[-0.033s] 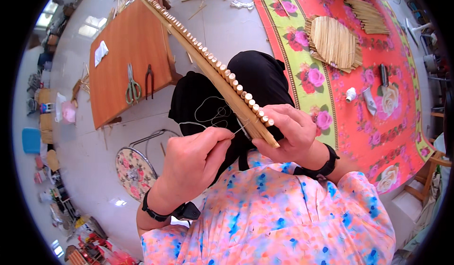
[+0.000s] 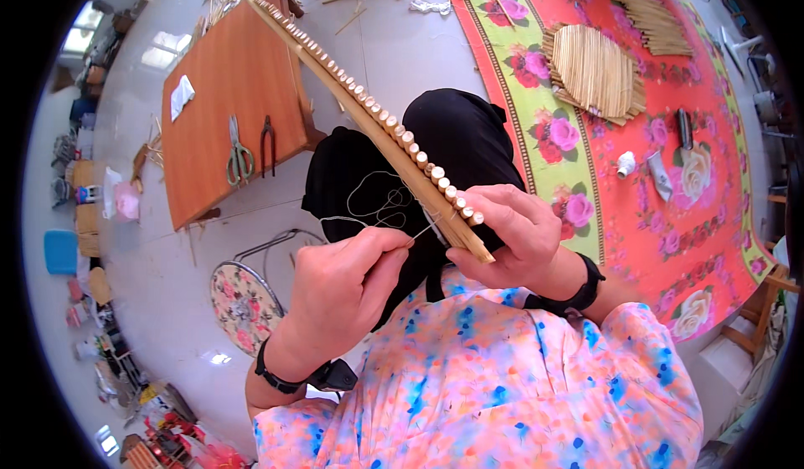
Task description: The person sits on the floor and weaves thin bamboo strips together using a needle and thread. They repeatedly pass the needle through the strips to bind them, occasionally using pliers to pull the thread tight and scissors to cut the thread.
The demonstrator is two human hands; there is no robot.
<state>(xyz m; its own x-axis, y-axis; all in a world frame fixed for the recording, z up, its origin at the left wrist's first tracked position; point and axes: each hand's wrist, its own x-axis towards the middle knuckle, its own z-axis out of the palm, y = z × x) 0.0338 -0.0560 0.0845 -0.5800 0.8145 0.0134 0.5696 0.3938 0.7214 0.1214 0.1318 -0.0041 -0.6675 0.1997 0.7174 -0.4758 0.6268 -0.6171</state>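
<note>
A long row of thin cut stalks (image 2: pixel 409 148) with pale round ends lies along a flat wooden strip (image 2: pixel 381 138), slanting from the far left toward me above my black-trousered knees. My right hand (image 2: pixel 523 230) grips the near end of this stalk row, fingers on the stalk side and thumb under the strip. Close by on the left, my left hand (image 2: pixel 347 280) pinches a thin pale string (image 2: pixel 362 219). From that pinch the string runs taut to the strip's near end, while its slack loops hang over my lap.
A brown wooden table (image 2: pixel 226 92) at left bears scissors (image 2: pixel 239 152), pliers (image 2: pixel 267 146) and a white cloth (image 2: pixel 182 97). Below it stands a round floral stool (image 2: pixel 244 306). On the red floral cloth (image 2: pixel 645 276) at right lie a stalk mat (image 2: pixel 595 71), a thread spool (image 2: pixel 626 164) and a knife-like tool (image 2: pixel 684 130).
The surroundings have shifted very slightly in the picture. Both hands keep the same hold on the string and the stalk row.
</note>
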